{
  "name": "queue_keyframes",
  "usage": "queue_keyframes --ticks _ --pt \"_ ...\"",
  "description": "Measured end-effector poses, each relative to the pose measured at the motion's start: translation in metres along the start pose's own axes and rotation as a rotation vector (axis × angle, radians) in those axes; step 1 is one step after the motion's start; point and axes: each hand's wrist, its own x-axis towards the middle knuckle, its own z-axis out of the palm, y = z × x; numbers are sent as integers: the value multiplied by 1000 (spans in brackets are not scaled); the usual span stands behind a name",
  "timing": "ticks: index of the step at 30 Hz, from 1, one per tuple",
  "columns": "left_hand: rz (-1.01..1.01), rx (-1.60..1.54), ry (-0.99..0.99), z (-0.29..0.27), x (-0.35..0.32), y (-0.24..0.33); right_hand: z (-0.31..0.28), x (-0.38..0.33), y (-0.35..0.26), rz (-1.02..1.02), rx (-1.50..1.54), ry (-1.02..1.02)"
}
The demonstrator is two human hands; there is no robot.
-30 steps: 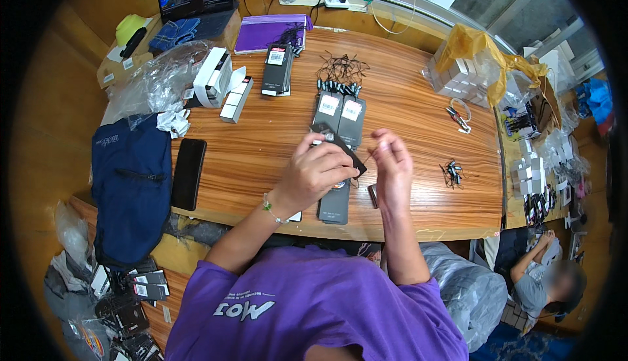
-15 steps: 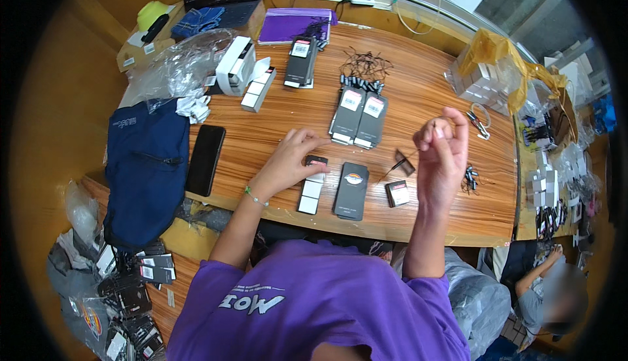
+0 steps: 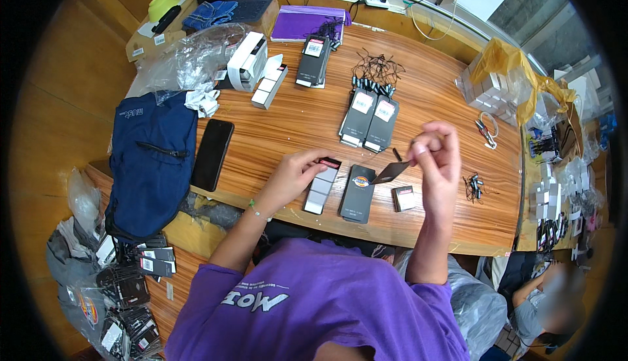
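Observation:
My left hand (image 3: 291, 179) is at a stack of black strip tags with pale labels (image 3: 320, 188), thumb and forefinger closed at its upper end. Held between the closed fingertips of my right hand (image 3: 437, 158) is a small dark tag (image 3: 392, 172), tilted in the air, with a short black piece beside it. Below it and to its left lies a pile of grey hang tags (image 3: 356, 194) with a coloured emblem. A stack of small square tags (image 3: 404, 198) sits just right of that pile.
Two corded grey tag piles (image 3: 369, 119) lie farther back. A black phone (image 3: 212, 155) and a blue bag (image 3: 154, 165) are at left. Small black cord pieces (image 3: 472, 184) and snips (image 3: 484, 133) lie at right. Another person (image 3: 549, 295) sits at lower right.
My right hand has come down slightly, and the small dark tag is now raised in its fingers. My left fingers have closed at the strip stack's top, where a wider labelled face shows.

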Motion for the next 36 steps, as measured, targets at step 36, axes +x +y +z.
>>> queue_keyframes --ticks 36 --pt "147 -192 136 29 28 84 33 0 5 -421 -760 3"
